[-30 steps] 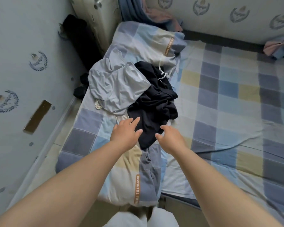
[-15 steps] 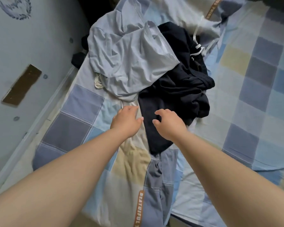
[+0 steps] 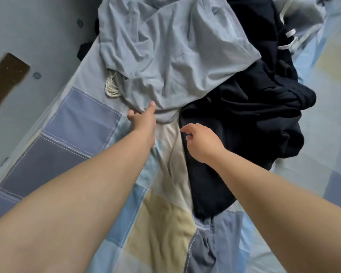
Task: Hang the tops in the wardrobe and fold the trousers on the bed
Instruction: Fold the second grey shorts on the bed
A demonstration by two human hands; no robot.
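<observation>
Grey-blue cotton is what my left hand (image 3: pixel 143 120) has reached: the near hem of the light garment (image 3: pixel 165 54) that lies crumpled on the bed (image 3: pixel 83 123), partly draped over the dark garments (image 3: pixel 250 119) beside it. My thumb lies on top of the hem and the fingers reach at its edge, so the grip looks half-formed, touching the cloth without yet pinching it firmly. My right hand (image 3: pixel 202 142) hovers over the near edge of the dark heap, fingers loosely curled and holding nothing.

I judge the step to be picking out the light garment. To do it well I should close my thumb and fingers on the hem alone, not on the bedcover beneath, then bring the right hand across to a second point on the hem so it lifts flat and slides off the dark cloth without dragging it. A bundle of pale cord (image 3: pixel 111 85) peeks from under its left edge and could snag.

No wardrobe, basket or other container is in view; everything lies loose on the bed.
</observation>
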